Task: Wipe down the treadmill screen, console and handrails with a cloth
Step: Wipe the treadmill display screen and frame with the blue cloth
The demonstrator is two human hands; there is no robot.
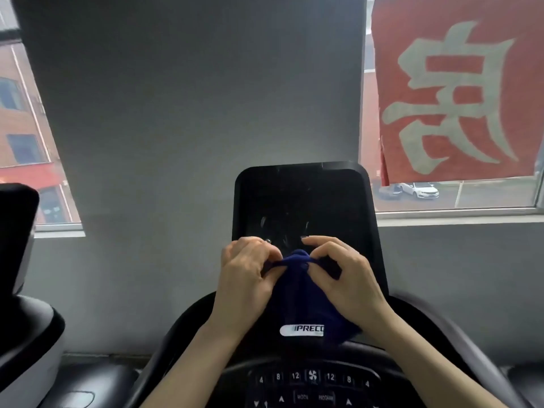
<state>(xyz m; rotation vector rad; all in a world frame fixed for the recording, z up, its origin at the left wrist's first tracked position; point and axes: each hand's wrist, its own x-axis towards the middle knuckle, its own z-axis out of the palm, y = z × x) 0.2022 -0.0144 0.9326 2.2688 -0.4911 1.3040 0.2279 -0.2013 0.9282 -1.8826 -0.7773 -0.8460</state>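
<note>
A dark blue cloth (297, 293) hangs between both hands in front of the treadmill's black screen (300, 201). My left hand (244, 275) pinches the cloth's top edge on the left, and my right hand (341, 275) pinches it on the right. The cloth drapes down over the lower screen frame and partly covers a white logo badge (297, 330). Below lies the console (312, 384) with numbered keys and a fan button. Curved black handrails (164, 343) sweep out on either side, the right one partly hidden by my forearm.
A grey wall stands behind the screen. Windows flank it, with a red banner (453, 92) hanging in the right one. Part of a neighbouring machine (20, 290) shows at the left edge.
</note>
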